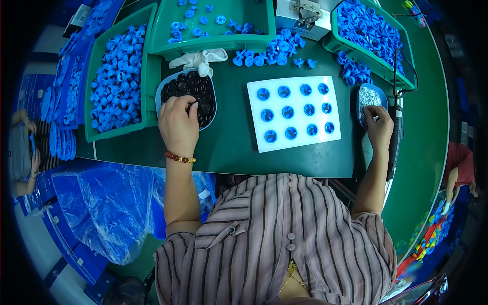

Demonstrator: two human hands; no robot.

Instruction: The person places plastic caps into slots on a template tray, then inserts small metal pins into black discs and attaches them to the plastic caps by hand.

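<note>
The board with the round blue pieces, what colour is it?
The board is white, seen best in the head view.

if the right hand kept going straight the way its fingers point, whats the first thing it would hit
Most likely the small silver pieces in the tray: the fingertips of the right hand are right over them, though touching or just above is unclear.

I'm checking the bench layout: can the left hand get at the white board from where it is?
Probably yes: the left hand is at the dish, and beyond the dish's rim only bare tabletop appears to separate it from the white board.
</note>
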